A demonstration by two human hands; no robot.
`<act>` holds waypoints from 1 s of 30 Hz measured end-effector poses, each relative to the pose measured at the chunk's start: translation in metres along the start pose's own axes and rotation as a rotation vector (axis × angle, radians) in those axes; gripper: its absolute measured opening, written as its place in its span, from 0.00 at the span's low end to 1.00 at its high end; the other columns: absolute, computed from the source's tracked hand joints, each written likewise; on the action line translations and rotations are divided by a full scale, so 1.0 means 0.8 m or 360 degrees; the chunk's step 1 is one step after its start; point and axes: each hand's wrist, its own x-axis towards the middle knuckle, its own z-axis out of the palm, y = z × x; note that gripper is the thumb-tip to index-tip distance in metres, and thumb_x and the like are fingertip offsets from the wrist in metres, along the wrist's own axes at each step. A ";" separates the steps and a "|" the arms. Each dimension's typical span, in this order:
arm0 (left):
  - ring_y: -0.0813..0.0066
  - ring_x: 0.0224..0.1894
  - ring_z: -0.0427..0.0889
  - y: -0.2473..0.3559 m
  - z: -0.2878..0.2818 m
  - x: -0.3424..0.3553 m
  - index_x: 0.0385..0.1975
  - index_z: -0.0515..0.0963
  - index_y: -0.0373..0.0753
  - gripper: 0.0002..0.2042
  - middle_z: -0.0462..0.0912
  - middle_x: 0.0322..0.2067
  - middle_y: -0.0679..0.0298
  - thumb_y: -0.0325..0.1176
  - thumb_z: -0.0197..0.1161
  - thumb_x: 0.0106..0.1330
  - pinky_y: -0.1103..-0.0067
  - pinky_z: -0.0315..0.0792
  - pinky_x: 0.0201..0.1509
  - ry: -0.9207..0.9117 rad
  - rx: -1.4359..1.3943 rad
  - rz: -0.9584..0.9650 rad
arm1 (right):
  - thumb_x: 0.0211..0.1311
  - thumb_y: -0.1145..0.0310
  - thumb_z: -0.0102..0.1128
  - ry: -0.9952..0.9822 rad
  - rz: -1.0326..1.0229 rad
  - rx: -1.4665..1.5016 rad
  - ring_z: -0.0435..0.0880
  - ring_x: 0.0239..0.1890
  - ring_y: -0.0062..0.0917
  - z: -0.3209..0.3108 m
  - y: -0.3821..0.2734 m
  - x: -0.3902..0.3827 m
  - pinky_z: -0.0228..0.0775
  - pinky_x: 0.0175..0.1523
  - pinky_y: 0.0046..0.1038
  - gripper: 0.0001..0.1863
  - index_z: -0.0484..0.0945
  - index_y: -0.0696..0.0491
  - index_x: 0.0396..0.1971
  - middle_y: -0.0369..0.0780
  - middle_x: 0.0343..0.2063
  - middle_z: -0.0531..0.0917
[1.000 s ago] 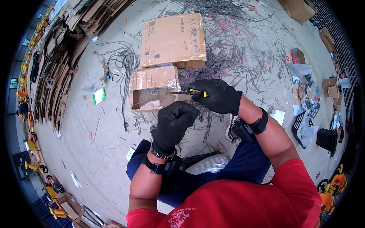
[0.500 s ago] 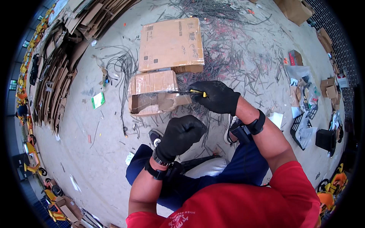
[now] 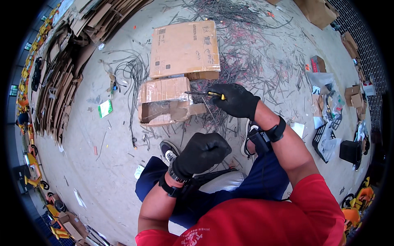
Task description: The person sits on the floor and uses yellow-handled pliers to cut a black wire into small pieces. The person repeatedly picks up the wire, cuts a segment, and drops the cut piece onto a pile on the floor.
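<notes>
Two hands: both in black gloves, each wrist wearing a dark strap.
Right hand [image 3: 234, 99]: fingers closed round a thin tool, held out in front over the floor, just right of the small box.
Tool [image 3: 205, 94]: slim dark shaft lying almost level and pointing left, with a bit of yellow handle showing at the glove; its tip sits above the small box's right end.
Left hand [image 3: 202, 153]: curled into a loose fist near the lap, above the knees; whether it holds anything I cannot tell.
Small box [image 3: 164, 100]: brown cardboard, worn and taped with clear film, lying on its side with the open mouth facing the person and one flap sticking out to the right.
Large box [image 3: 183, 49]: flat, closed brown carton just behind the small box, touching it.
Wire scraps [image 3: 250, 53]: many short dark pieces strewn over the grey floor around and beyond the boxes.
Cable bundle [image 3: 132, 76]: longer dark loops left of the boxes.
Flattened cardboard [image 3: 57, 78]: stacked along the far left.
Person: red shirt, blue trousers, a dark shoe [image 3: 167, 149] near the left hand.
</notes>
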 end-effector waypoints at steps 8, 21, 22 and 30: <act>0.81 0.27 0.81 0.006 0.007 0.001 0.34 0.82 0.32 0.05 0.86 0.28 0.62 0.24 0.63 0.61 0.82 0.74 0.30 -0.0142 0.0079 0.0054 | 0.62 0.64 0.62 -0.0052 0.0110 -0.0087 0.84 0.44 0.40 0.000 0.022 0.010 0.76 0.50 0.36 0.22 0.76 0.55 0.55 0.48 0.41 0.84; 0.78 0.28 0.82 0.002 0.019 0.001 0.34 0.82 0.32 0.05 0.85 0.27 0.61 0.27 0.64 0.64 0.80 0.75 0.32 -0.0373 0.0020 0.0013 | 0.65 0.59 0.58 0.0008 0.0130 -0.0044 0.84 0.42 0.45 -0.001 0.048 0.017 0.75 0.47 0.42 0.17 0.77 0.53 0.48 0.50 0.38 0.84; 0.78 0.28 0.82 -0.002 0.022 -0.001 0.34 0.82 0.32 0.06 0.85 0.27 0.61 0.28 0.64 0.64 0.80 0.75 0.32 -0.0375 0.0013 0.0042 | 0.65 0.59 0.58 0.0012 0.0134 -0.0032 0.84 0.42 0.45 -0.002 0.046 0.019 0.75 0.47 0.42 0.17 0.77 0.53 0.47 0.50 0.38 0.84; 0.74 0.24 0.82 0.001 0.030 0.000 0.31 0.80 0.34 0.05 0.82 0.23 0.61 0.29 0.61 0.65 0.77 0.74 0.32 -0.0456 0.0021 0.0056 | 0.65 0.58 0.56 -0.0028 0.0275 -0.0047 0.83 0.45 0.44 -0.016 0.049 0.026 0.74 0.50 0.40 0.17 0.79 0.53 0.46 0.50 0.40 0.84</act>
